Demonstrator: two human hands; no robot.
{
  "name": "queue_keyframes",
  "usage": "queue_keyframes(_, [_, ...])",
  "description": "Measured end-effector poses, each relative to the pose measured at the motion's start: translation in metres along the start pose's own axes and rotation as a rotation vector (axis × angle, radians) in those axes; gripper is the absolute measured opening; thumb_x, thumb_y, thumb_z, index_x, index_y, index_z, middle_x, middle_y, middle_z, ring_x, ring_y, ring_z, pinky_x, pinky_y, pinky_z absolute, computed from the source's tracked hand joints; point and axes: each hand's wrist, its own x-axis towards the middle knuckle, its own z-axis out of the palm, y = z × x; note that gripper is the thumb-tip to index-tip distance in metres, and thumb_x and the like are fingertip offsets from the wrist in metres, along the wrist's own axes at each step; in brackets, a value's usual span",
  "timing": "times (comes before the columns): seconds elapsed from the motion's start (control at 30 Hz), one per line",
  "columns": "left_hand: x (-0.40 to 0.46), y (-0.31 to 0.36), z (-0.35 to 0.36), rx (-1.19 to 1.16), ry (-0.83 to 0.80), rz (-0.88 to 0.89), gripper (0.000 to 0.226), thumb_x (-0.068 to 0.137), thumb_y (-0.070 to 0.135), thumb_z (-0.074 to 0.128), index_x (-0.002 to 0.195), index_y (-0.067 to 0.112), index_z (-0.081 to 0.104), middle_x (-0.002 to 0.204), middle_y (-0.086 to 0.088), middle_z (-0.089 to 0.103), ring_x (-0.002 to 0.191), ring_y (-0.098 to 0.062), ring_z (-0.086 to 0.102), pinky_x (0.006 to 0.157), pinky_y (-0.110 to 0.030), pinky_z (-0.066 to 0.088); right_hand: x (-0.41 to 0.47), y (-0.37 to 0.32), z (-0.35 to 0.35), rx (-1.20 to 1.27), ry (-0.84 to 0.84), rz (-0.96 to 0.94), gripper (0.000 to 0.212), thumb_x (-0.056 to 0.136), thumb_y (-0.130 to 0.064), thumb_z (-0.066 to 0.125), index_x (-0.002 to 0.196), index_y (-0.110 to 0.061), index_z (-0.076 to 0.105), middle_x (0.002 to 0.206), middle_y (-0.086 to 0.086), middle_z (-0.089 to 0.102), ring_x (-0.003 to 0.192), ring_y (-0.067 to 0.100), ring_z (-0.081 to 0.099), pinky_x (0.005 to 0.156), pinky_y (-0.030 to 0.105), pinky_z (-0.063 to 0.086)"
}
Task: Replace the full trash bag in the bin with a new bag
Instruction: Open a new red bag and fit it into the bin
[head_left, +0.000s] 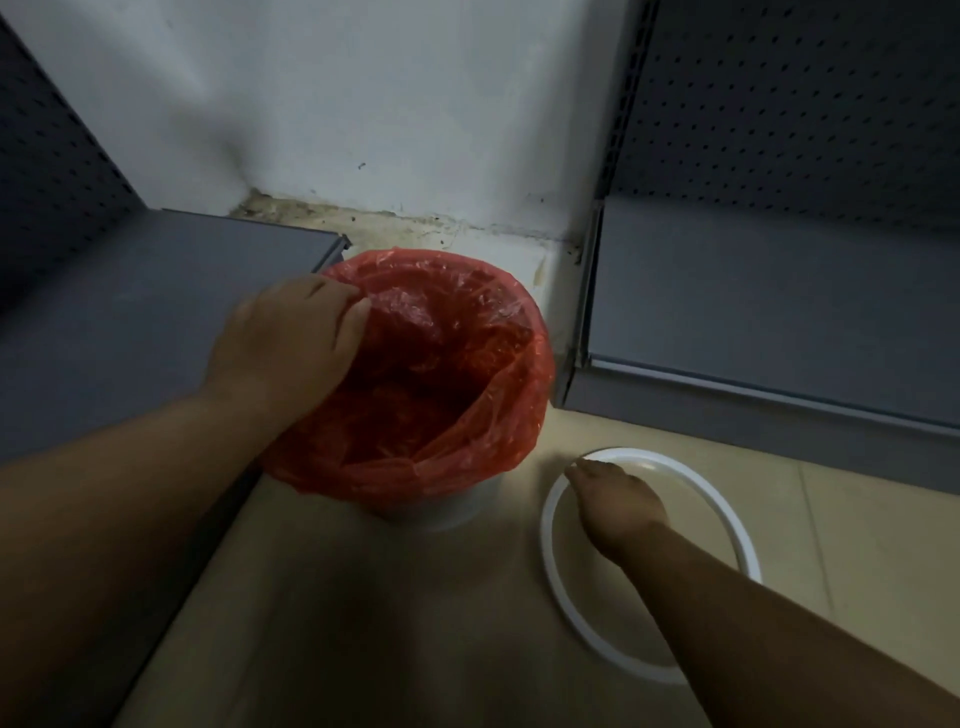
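Left hand (291, 338) grips red bag (441, 374) rim; right hand (618, 506) flat, fingers extended, over white ring (727, 525) on floor.

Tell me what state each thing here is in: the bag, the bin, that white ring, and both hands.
Red bag: open, lining the bin, edge folded over the rim.
Bin: upright on the floor, mostly hidden by the bag.
White ring: lying flat on the floor, off the bin.
Left hand: gripping the bag's edge at the rim.
Right hand: reaching down onto the ring; grip unclear.
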Motion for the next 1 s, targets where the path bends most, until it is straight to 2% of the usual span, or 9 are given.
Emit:
queue_keyframes(0.1, [0.002,0.001,0.005,-0.003,-0.005,-0.032,0.058,0.091,0.045,0.022,0.118,0.010,0.059,0.114,-0.018,0.063,0.100,-0.039,0.057,0.086,-0.048,0.044,0.013,0.001,0.012,-0.114,-0.029,-0.143,0.054,0.097,-0.012,0.034,0.148,-0.018,0.019,0.159,0.005,0.016,0.145,0.023,0.018,0.116,0.040,0.023])
queue_keyframes(0.17, [0.002,0.000,0.007,-0.005,-0.013,-0.058,0.057,0.092,0.045,0.021,0.118,0.011,0.059,0.114,-0.017,0.062,0.101,-0.038,0.056,0.087,-0.048,0.044,0.023,-0.001,0.022,-0.164,-0.029,-0.219,0.057,0.096,-0.011,0.036,0.149,-0.017,0.015,0.160,0.005,0.008,0.147,0.021,0.012,0.117,0.040,0.019])
queue_keyframes(0.23, [0.002,-0.001,0.008,-0.011,-0.026,-0.078,0.052,0.095,0.044,0.023,0.119,0.013,0.057,0.116,-0.016,0.062,0.103,-0.037,0.056,0.089,-0.048,0.043,0.031,-0.004,0.032,-0.207,-0.016,-0.282,0.056,0.095,-0.011,0.039,0.148,-0.015,0.019,0.159,0.007,0.012,0.146,0.022,0.013,0.116,0.041,0.020])
queue_keyframes(0.4, [0.000,0.002,0.005,-0.046,-0.027,-0.099,0.050,0.096,0.043,0.024,0.119,0.014,0.058,0.114,-0.014,0.062,0.104,-0.034,0.055,0.089,-0.044,0.040,0.037,-0.014,0.048,-0.230,0.008,-0.339,0.043,0.096,-0.013,0.041,0.138,-0.008,0.041,0.148,0.014,0.037,0.141,0.027,0.028,0.114,0.041,0.026])
queue_keyframes(0.53, [-0.001,0.002,0.003,-0.045,-0.032,-0.089,0.051,0.095,0.043,0.023,0.119,0.014,0.058,0.114,-0.013,0.062,0.104,-0.034,0.055,0.089,-0.043,0.040,0.039,-0.016,0.047,-0.196,0.005,-0.358,0.029,0.096,-0.019,0.043,0.120,-0.008,0.056,0.125,0.012,0.058,0.119,0.028,0.052,0.102,0.039,0.041])
queue_keyframes(0.77, [-0.001,-0.003,0.002,-0.105,-0.057,-0.061,0.057,0.092,0.046,0.022,0.120,0.012,0.058,0.114,-0.015,0.062,0.103,-0.034,0.055,0.090,-0.044,0.041,0.030,-0.010,0.026,-0.320,-0.045,-0.545,0.027,0.094,-0.012,0.046,0.119,-0.009,0.055,0.120,0.016,0.056,0.112,0.035,0.053,0.096,0.045,0.043])
queue_keyframes(0.87, [-0.001,-0.003,0.001,-0.110,-0.060,-0.068,0.053,0.095,0.043,0.025,0.120,0.010,0.058,0.115,-0.016,0.063,0.103,-0.034,0.056,0.091,-0.045,0.042,0.020,-0.010,0.006,-0.285,-0.020,-0.533,0.030,0.095,-0.014,0.042,0.124,-0.010,0.052,0.120,0.016,0.055,0.110,0.035,0.054,0.086,0.041,0.046])
queue_keyframes(1.0, [-0.002,0.000,-0.005,-0.135,-0.066,-0.055,0.054,0.094,0.042,0.026,0.119,0.009,0.059,0.116,-0.017,0.062,0.105,-0.035,0.056,0.092,-0.044,0.043,-0.002,-0.007,-0.025,-0.240,0.021,-0.496,0.032,0.095,-0.012,0.040,0.125,-0.013,0.051,0.121,0.013,0.053,0.109,0.032,0.053,0.083,0.039,0.045])
